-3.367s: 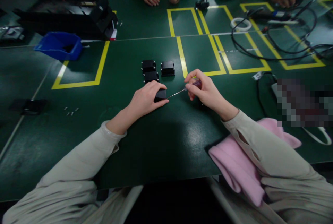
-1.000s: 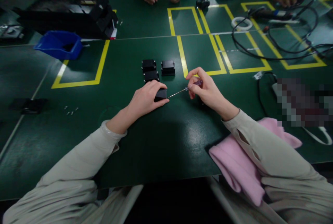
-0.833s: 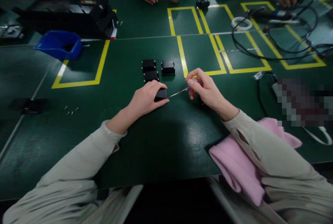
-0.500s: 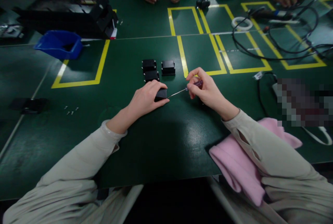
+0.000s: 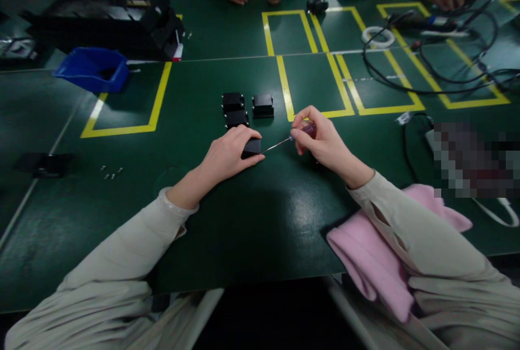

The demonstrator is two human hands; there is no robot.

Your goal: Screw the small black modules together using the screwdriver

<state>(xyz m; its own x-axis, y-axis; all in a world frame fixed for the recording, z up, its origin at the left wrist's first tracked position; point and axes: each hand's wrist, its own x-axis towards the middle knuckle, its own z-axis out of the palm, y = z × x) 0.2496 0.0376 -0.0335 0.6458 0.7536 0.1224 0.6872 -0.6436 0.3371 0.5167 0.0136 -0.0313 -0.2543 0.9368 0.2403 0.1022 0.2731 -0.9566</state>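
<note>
Three black boxes [image 5: 242, 110] beyond left hand [image 5: 227, 154] gripping box [image 5: 251, 148], right hand [image 5: 320, 141] pinching screwdriver [image 5: 289, 138]

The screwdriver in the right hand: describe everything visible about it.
The screwdriver is small, with a thin bright metal shaft and a translucent purplish handle that looks like plastic. The right hand pinches the handle between thumb and fingers, which hide most of it. It lies nearly level above the green table, its tip pointing left and meeting the side of the small black box that the left hand holds down. The tip's shape is too small to tell.
</note>
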